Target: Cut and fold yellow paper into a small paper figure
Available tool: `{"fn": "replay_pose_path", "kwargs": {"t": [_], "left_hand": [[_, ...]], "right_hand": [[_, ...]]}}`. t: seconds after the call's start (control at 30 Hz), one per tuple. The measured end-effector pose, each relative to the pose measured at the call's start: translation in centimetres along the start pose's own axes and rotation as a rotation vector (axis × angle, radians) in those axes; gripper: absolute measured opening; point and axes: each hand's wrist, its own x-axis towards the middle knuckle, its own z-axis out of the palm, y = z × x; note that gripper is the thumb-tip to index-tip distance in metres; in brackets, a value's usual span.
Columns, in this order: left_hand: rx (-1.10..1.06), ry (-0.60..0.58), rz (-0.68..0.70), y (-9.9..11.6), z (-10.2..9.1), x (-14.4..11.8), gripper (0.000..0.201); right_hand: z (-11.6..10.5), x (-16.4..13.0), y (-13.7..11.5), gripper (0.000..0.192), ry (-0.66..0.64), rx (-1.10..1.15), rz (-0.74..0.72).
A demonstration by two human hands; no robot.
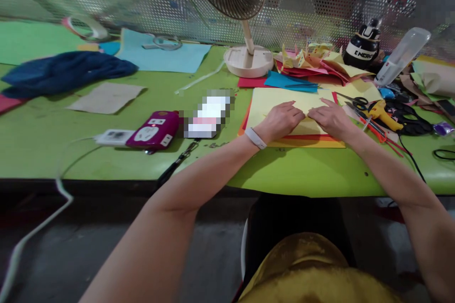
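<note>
A stack of coloured paper sheets lies under my hands, with a pale yellow sheet (265, 99) on top and red and orange edges showing beneath. My left hand (282, 119), with a white band (255, 138) on its wrist, is closed, fingers bent and thumb side turned inward. Close beside it, my right hand (330, 118) is also closed, its fingertips nearly meeting the left ones. Both pinch yellow paper low over the stack; the fingers hide most of it, so its shape cannot be made out.
Right of the stack lie black-handled scissors (359, 102) and a yellow glue gun (386, 116). Behind stand a fan (249, 61), paper scraps (320, 64) and a black bottle (360, 49). To the left are a phone (208, 116), a purple power bank (154, 129) and blue cloth (67, 73).
</note>
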Motion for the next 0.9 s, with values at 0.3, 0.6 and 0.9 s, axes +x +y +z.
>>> {"fn": "replay_pose_path", "kwargs": {"t": [0.3, 0.6, 0.9], "left_hand": [[-0.023, 0.194, -0.143, -3.7, 1.1, -0.7, 0.037], [0.008, 0.232, -0.194, -4.2, 0.8, -0.9, 0.039], [-0.074, 0.205, -0.114, -3.4, 0.5, -0.8, 0.037]], "right_hand": [[-1.2, -0.9, 5.2, 0.045, 0.123, -0.063, 0.255], [-1.7, -1.7, 7.6, 0.046, 0.171, -0.070, 0.336], [-1.3, -0.5, 3.9, 0.052, 0.151, 0.016, 0.162]]}}
